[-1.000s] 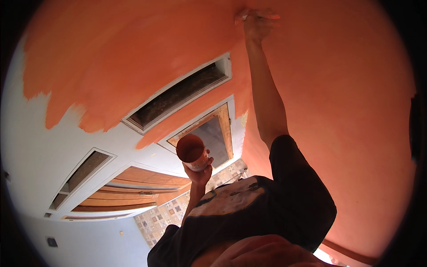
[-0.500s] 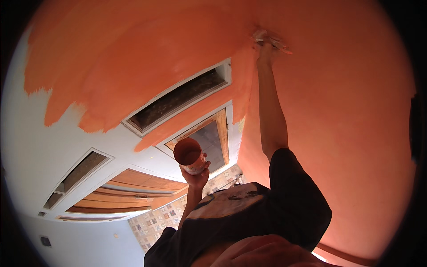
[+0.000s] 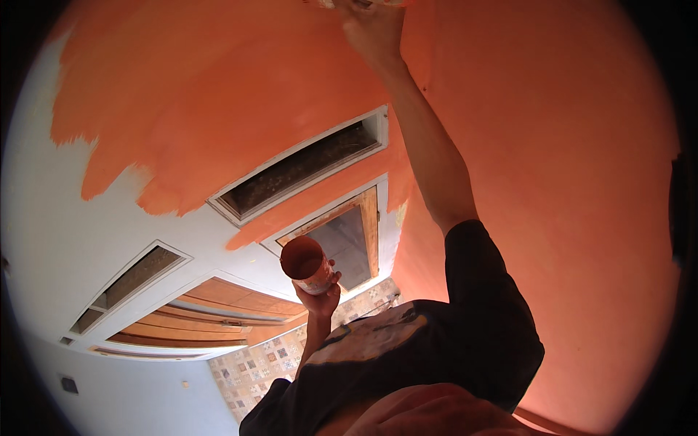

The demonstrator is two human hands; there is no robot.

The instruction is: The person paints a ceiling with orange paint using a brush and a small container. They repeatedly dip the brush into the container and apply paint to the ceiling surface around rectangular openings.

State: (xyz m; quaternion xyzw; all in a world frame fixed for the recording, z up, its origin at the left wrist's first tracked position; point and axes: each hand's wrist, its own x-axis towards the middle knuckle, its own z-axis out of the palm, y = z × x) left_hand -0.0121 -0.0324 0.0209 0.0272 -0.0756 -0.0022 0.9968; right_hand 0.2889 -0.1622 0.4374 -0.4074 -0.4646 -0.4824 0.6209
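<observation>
My left hand is wrapped round a round paint pot, held tilted so that its orange-coated inside shows. High up, my right hand grips a paintbrush against the orange upper wall, near the corner. The top edge of the view cuts off most of the brush and part of the fingers. Wet-looking orange paint covers the upper part of the wall ahead and ends in ragged strokes over white at the left.
A white-framed vent opening sits below my raised forearm, above a wood-framed door. Farther left are a smaller vent and wooden doors. An orange side wall rises on my right; patterned tiles cover the floor.
My right hand has swung up and to the left with the brush, from the side wall across the corner to the wall ahead. The pot in my left hand has barely moved.
</observation>
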